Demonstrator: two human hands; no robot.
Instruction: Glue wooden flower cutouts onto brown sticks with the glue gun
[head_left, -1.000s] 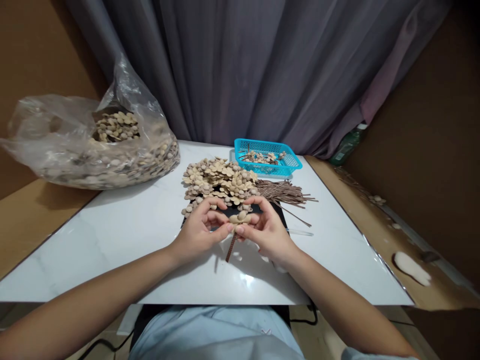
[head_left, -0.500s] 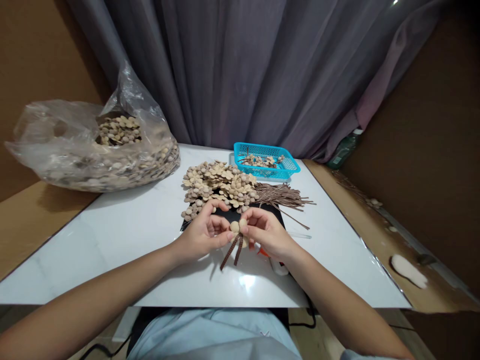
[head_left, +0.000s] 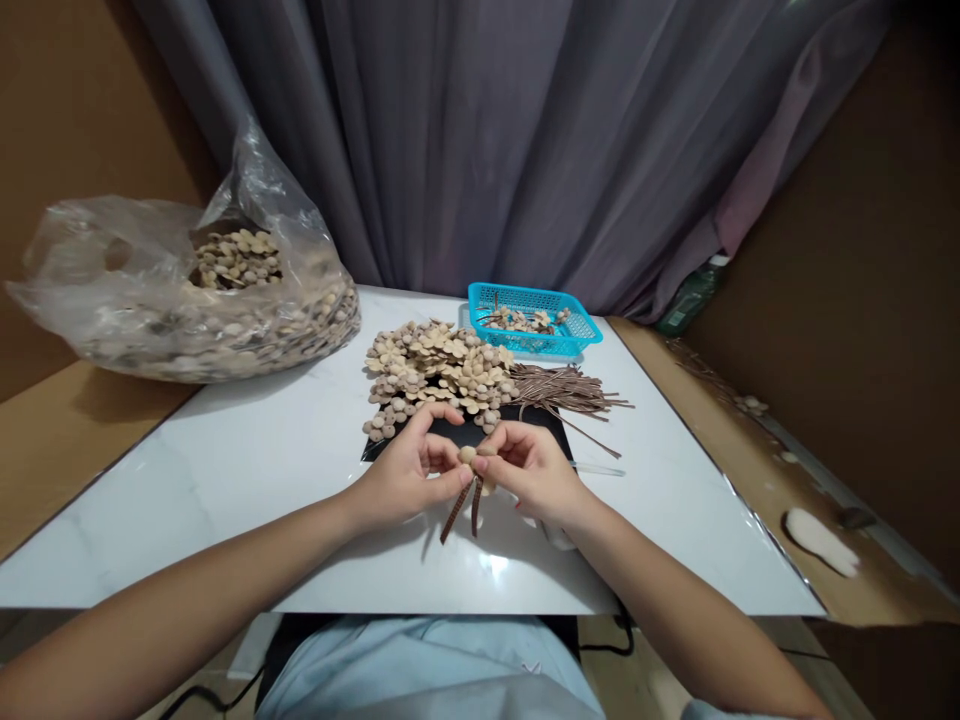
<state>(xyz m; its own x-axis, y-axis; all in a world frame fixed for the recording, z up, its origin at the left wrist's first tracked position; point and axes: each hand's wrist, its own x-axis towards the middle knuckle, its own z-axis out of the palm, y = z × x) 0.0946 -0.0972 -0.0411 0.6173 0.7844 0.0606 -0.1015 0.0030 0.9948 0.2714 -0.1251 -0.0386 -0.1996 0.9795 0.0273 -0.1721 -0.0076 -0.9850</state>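
Note:
Near the front of the white table, my left hand [head_left: 412, 468] pinches a small beige flower-shaped piece [head_left: 467, 455] between thumb and fingers. My right hand [head_left: 534, 468] grips the same piece from the other side, its thumb and index fingertip covering part of it. Two dark brown ribbed strips [head_left: 455, 510] hang below the piece. Behind my hands, a heap of beige flower pieces [head_left: 442, 370] lies on a black mat [head_left: 551, 425], beside a bundle of brown cords [head_left: 570, 388].
A blue basket [head_left: 536, 345] with some pieces and cords stands at the back. A large clear plastic bag [head_left: 225, 340] full of pieces sits at the left. Partly hidden under my right hand is a white object [head_left: 556, 538]. A thin clear stick [head_left: 600, 469] lies right.
My right fingers have shifted slightly left over the flower piece, covering more of it. The orange part seen beneath my right hand is now mostly hidden.

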